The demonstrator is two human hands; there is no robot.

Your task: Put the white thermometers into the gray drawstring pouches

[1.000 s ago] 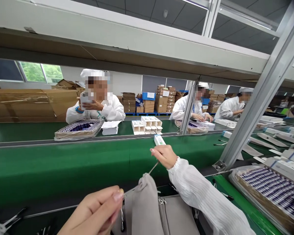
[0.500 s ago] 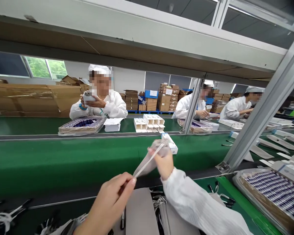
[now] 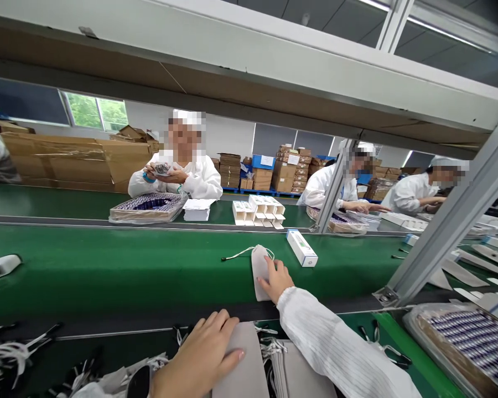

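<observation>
A small grey drawstring pouch (image 3: 259, 276) lies on the green conveyor belt, its white cord trailing left to a black tip. My right hand (image 3: 277, 281) rests over the pouch's right side, thumb and fingers apart and touching the cloth. Nearer to me, my left hand (image 3: 205, 348) is spread, palm down, on a stack of flat grey pouches (image 3: 249, 365). Beside that stack, more pouches (image 3: 301, 370) lie with their white cords bunched together. A white and blue box (image 3: 302, 248) sits on the belt just beyond my right hand.
At the left, a white handheld device (image 3: 0, 267) is on the belt. A metal post (image 3: 448, 221) slants up on the right, near a tray of striped items (image 3: 473, 337). An overhead shelf (image 3: 249, 61) crosses above. Co-workers sit opposite, with open white boxes (image 3: 258, 210) nearby.
The pouch has gone from between both hands down onto the belt. My left hand has let go of its cord and dropped to the stack. A white device has appeared at left.
</observation>
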